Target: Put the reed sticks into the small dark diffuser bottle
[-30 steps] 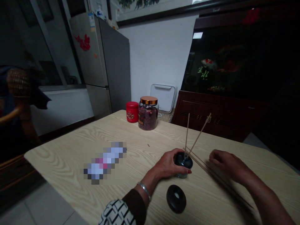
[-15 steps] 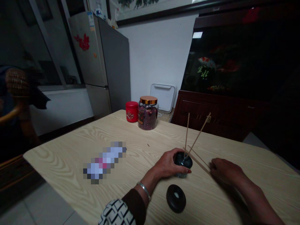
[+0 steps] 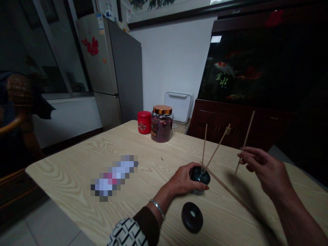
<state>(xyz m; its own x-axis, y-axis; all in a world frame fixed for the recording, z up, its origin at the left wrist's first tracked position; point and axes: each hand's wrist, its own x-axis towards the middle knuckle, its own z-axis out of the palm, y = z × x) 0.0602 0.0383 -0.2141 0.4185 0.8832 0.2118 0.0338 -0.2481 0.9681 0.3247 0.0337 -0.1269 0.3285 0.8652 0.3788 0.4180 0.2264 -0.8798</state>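
Observation:
My left hand is wrapped round a small dark jar on the wooden table. Two thin sticks stand in the jar, leaning apart. My right hand is lifted above the table to the right, pinching one thin stick that points up and to the right. Another long stick lies flat on the table beside the jar. A round black lid lies on the table in front of the jar.
At the table's far edge stand a glass jar with a gold lid and a red tin. A blurred flat packet lies to the left. A fridge, a dark fish tank and a wooden cabinet stand behind.
My right hand has risen from the table, taking one stick up with it. My left hand and the jar have stayed put.

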